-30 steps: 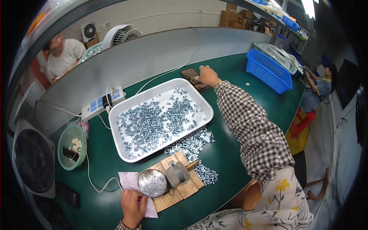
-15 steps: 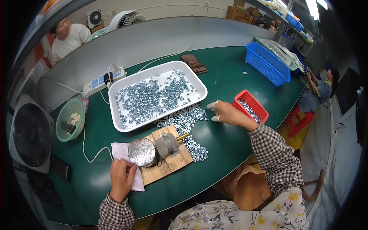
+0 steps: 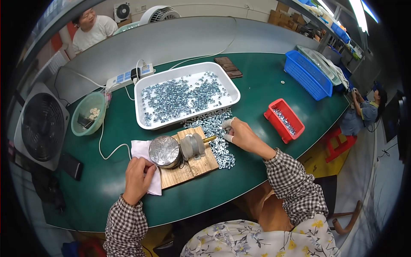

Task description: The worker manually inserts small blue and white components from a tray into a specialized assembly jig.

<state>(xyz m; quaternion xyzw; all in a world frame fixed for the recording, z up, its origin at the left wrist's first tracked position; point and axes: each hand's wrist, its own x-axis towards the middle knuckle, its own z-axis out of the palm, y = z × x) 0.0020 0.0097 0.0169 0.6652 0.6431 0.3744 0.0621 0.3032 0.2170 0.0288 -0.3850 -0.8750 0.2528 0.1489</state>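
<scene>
My left hand (image 3: 139,177) lies on a white cloth (image 3: 155,182), its fingers curled and the thumb pressed to them. What it pinches, if anything, is hidden. Right of it stands a round foil-topped can (image 3: 164,150) on a wooden board (image 3: 195,165). On the same board is a small grey motor-like device (image 3: 192,146) with a brass rod (image 3: 209,139) pointing right. My right hand (image 3: 246,136), white covers on its fingertips, reaches over a pile of small metal sleeves (image 3: 220,147) near the rod's tip. Its thumb and forefinger are apart, with nothing visible between them.
A white tray (image 3: 234,95) of small metal parts stands behind the pile. To the right are a red bin (image 3: 295,133) with similar parts and a blue basket (image 3: 306,75). A green bowl (image 3: 81,126), a power strip (image 3: 122,78) and a fan (image 3: 43,124) are left.
My right hand has moved left from beside the red bin to the pile of metal sleeves. My left hand stays at the cloth. The whole view has shifted a little.
</scene>
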